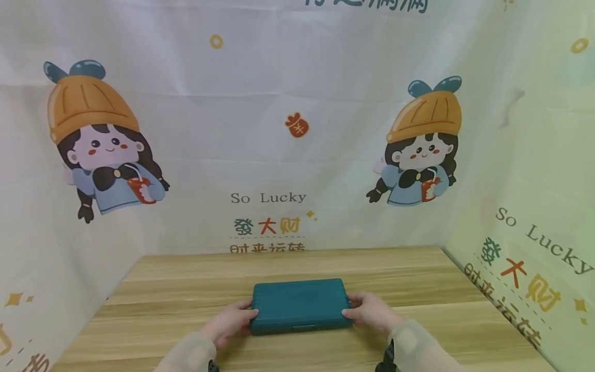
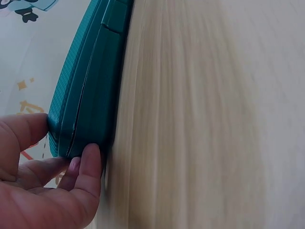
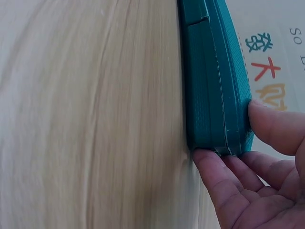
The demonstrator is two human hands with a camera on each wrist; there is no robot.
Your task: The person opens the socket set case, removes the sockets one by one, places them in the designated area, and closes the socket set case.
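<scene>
A flat teal plastic case point(image 1: 301, 305) with a closed lid lies on the wooden table. A latch shows on its front side, and the seam between lid and base runs along the edge in both wrist views. My left hand point(image 1: 231, 321) holds the case's left end, the thumb on the lid's edge and the fingers point(image 2: 89, 164) against the end wall. At the opposite end my right hand point(image 1: 371, 311) grips likewise, thumb on top and fingers point(image 3: 214, 171) at the end wall. What the case contains is hidden.
Light wood-grain table point(image 1: 186, 279) spreads around the case. A pale printed cloth point(image 1: 260, 144) with cartoon figures and lettering hangs behind the table and along its sides. Both forearms wear light sleeves point(image 1: 420, 341), with dark straps near the wrists.
</scene>
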